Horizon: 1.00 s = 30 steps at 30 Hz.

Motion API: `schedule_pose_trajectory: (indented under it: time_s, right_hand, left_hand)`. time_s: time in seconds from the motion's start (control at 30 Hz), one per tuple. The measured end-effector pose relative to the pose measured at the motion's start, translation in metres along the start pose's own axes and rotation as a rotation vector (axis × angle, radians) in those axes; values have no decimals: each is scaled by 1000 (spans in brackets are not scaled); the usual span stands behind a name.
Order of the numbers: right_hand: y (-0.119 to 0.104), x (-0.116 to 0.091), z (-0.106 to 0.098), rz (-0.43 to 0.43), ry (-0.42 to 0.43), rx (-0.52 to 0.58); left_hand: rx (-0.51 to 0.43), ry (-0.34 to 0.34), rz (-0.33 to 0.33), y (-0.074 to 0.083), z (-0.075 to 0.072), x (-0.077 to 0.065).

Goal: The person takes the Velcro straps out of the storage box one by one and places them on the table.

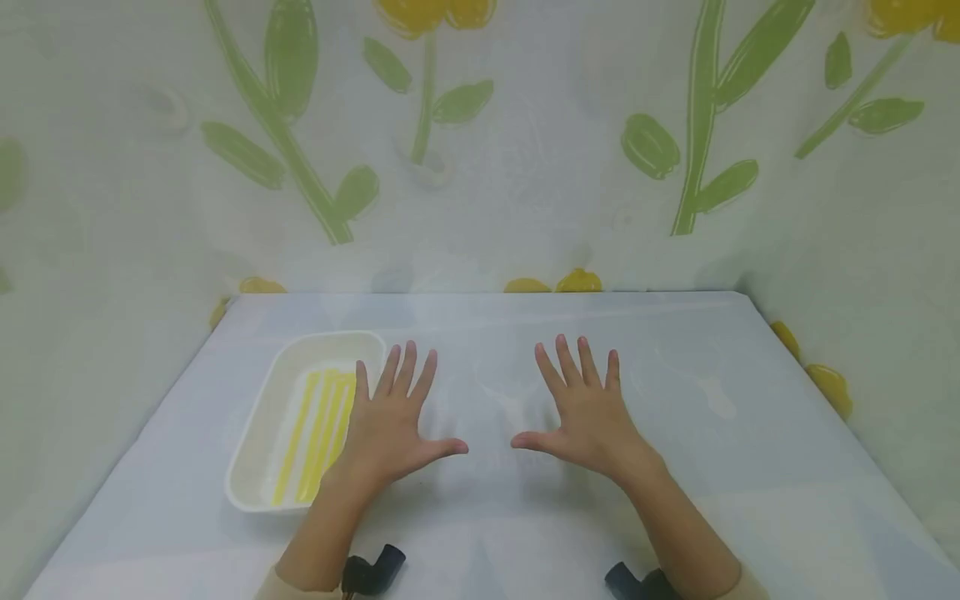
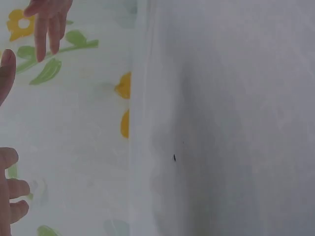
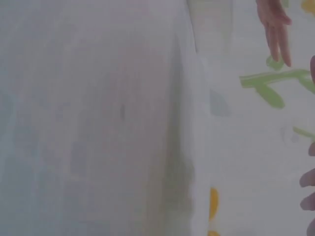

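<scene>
My left hand (image 1: 386,429) is held above the table with fingers straight and spread, thumb pointing inward. It covers the right side of a white tray (image 1: 262,425) in the head view and holds nothing. Long thin yellow strips (image 1: 318,433) lie lengthwise in the tray; their kind is unclear. Across from it, my right hand (image 1: 596,421) is spread the same way over the table, also with nothing in it. Fingers of the left hand (image 2: 15,194) show at the left wrist view's edge, and the right hand's fingers (image 3: 308,196) at the right wrist view's edge.
A pale cloth-like cover lies over the table (image 1: 487,525). Behind it and at both sides hangs a whitish backdrop (image 1: 540,167) with green leaves and yellow flowers. Dark devices (image 1: 375,571) are at both wrists.
</scene>
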State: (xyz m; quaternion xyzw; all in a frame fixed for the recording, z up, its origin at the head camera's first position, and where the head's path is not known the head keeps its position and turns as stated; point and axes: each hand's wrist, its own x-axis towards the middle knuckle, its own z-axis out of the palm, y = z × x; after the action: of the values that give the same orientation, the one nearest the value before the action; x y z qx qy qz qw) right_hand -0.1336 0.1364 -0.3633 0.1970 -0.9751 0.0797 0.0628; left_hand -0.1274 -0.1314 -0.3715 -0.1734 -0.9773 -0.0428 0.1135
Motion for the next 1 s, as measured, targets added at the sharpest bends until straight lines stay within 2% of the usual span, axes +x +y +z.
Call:
schedule_pose_trajectory:
  time_s: [0.2,0.4,0.67,1.0]
  right_hand:
    - [-13,4,1,-10,7,-1]
    - [-30,12,2,-36,17,-14]
    - [-50,24,4,-65,-3,-26]
    - [-75,32,9,-102,-17,-25]
  left_hand:
    - [5,16,42,-10,-3,-5]
    - [3,-8,6,-24,-4,-13]
    - [38,6,-20,-46,-7,-28]
    - [47,65,-45,-69,-13,-50]
